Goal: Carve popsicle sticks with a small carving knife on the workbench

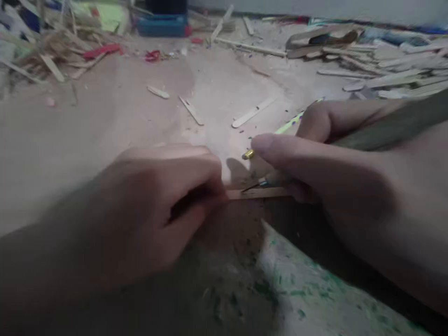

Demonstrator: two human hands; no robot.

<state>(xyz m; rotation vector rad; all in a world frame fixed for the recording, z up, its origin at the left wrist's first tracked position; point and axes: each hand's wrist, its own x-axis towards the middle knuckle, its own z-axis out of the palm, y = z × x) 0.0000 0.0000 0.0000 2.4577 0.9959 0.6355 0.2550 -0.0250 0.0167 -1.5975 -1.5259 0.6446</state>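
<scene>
My left hand (164, 200) is closed, thumb and forefinger pinching the end of a narrow wooden craft stick (276, 192). In my right hand (336, 163) is a fine-pointed tool (252, 186) with a dark, needle-like tip, a silvery collar and a thick handle running back over the hand. Its tip meets the stick, just right of my left fingertips; whether it cuts in, I cannot tell. A pale green pencil (289, 123) with purple marks and a gold end passes behind my right thumb. Whether the pencil is held or lies on the surface is unclear.
Loose craft sticks (254, 112) lie beyond my hands. Heaps of sticks stand at the back left (52, 51) and back right (395, 60). A blue box (163, 25) sits at the back, near red scraps (153, 56). Green flecks dot the pale surface (315, 298) in front.
</scene>
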